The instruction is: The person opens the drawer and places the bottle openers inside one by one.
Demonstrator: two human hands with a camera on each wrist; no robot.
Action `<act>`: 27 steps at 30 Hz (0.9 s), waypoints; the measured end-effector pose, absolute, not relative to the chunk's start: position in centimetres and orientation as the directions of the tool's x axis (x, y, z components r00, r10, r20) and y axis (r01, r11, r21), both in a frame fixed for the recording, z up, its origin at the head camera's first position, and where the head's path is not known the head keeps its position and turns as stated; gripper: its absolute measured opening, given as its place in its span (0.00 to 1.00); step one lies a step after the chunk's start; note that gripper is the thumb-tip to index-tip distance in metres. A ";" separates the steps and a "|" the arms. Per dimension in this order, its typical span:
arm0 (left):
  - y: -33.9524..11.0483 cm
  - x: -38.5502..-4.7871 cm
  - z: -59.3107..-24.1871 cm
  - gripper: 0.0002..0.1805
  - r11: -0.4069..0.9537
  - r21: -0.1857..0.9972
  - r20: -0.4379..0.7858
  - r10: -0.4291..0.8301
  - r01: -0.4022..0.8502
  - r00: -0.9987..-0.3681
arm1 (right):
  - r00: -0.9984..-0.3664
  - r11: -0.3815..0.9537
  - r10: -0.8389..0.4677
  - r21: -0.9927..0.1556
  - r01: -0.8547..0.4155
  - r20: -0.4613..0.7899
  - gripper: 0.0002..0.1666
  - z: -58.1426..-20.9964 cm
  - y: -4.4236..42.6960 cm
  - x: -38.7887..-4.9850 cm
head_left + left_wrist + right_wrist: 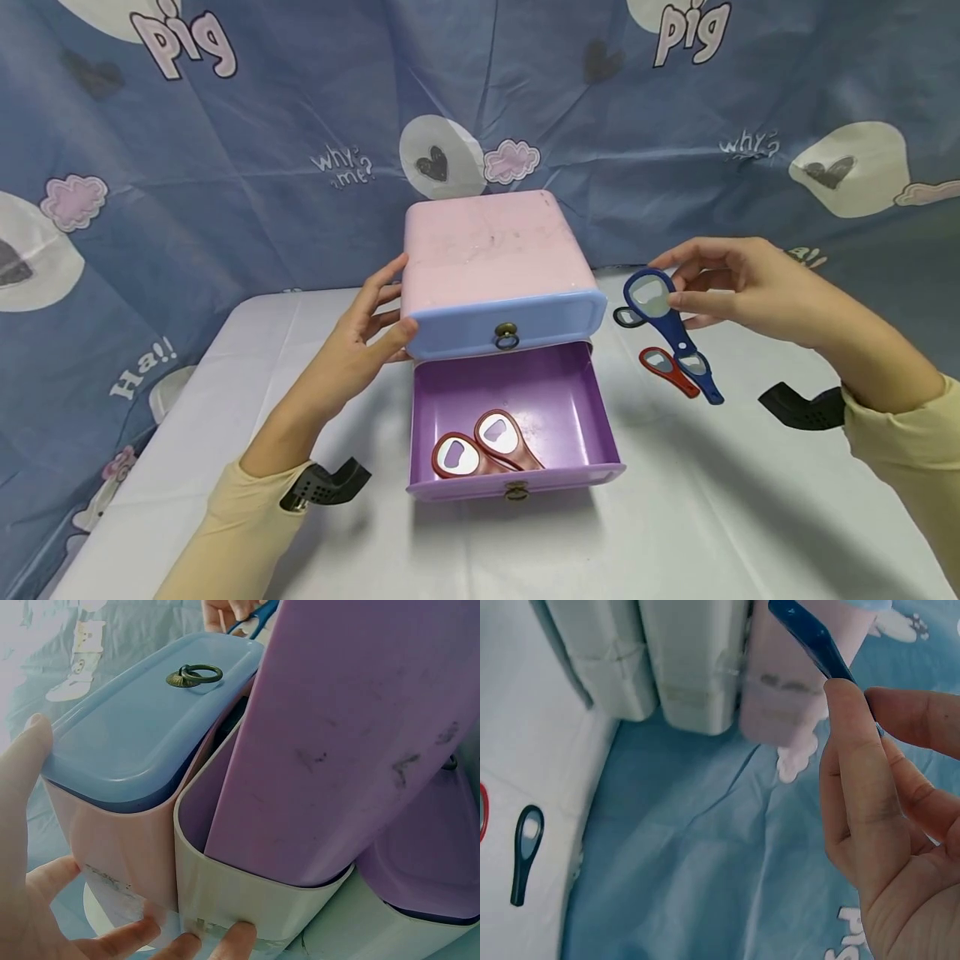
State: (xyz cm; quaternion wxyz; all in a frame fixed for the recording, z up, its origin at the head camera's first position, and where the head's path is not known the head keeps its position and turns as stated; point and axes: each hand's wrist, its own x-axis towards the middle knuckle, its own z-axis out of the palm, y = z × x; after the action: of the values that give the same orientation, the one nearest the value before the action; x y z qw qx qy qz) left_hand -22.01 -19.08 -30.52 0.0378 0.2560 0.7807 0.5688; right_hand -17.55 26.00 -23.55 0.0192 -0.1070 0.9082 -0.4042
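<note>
Printed blue cloth [300,83] hung behind the white table [675,500] that I inspected by remote camera. I found the blue bottle opener [667,323] off to the right of the drawer unit [495,242], its rounded head uppermost and its handle slanting down. It was solid blue around a greyish centre. My right hand [738,283] had thumb and fingers clamped on its head. My left hand [356,346] lay against the unit's left side, fingers spread apart, thumb at the front edge.

Around it I recorded a small red opener [670,372], a small blue opener [701,377] and a dark opener [628,317]; the held piece partly masked the latter two from the head view. Below the closed light-blue drawer [450,333], the purple drawer [450,383] was pulled out, with two red openers [525,452] side by side near its front wall.
</note>
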 end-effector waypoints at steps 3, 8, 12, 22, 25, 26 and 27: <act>-19.0 -22.0 -30.5 0.40 0.222 0.907 0.231 0.443 0.356 -0.866 | -0.970 0.644 -0.235 -0.738 -0.204 0.064 0.25 -23.5 25.5 -17.1; -19.0 -22.0 -30.5 0.41 0.222 0.908 0.229 0.443 0.354 -0.867 | -0.951 0.642 -0.293 -0.718 -0.269 0.095 0.24 -23.5 24.7 -16.5; -19.0 -22.0 -30.5 0.41 0.224 0.907 0.231 0.443 0.356 -0.866 | -0.948 0.648 -0.299 -0.707 -0.284 0.107 0.24 -23.6 24.1 -16.1; -19.0 -22.0 -30.4 0.41 0.223 0.906 0.233 0.447 0.360 -0.864 | -0.947 0.679 -0.297 -0.670 -0.302 0.126 0.24 -23.6 23.7 -15.4; -19.1 -21.9 -30.4 0.41 0.224 0.906 0.233 0.446 0.360 -0.864 | -0.941 0.670 -0.309 -0.671 -0.317 0.136 0.24 -23.7 23.8 -15.2; -19.0 -22.0 -30.5 0.41 0.223 0.906 0.232 0.446 0.358 -0.865 | -0.939 0.669 -0.313 -0.669 -0.323 0.140 0.24 -23.8 23.8 -15.1; -19.0 -22.0 -30.5 0.41 0.223 0.907 0.231 0.445 0.357 -0.865 | -0.937 0.666 -0.318 -0.670 -0.330 0.145 0.24 -23.8 23.8 -15.1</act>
State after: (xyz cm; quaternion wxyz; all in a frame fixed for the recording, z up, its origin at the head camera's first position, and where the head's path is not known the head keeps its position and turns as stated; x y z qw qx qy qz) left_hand -21.96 -19.02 -30.48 0.0389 0.2569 0.7810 0.5679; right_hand -15.07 23.80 -23.81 -0.0081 -0.1773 0.9125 -0.3685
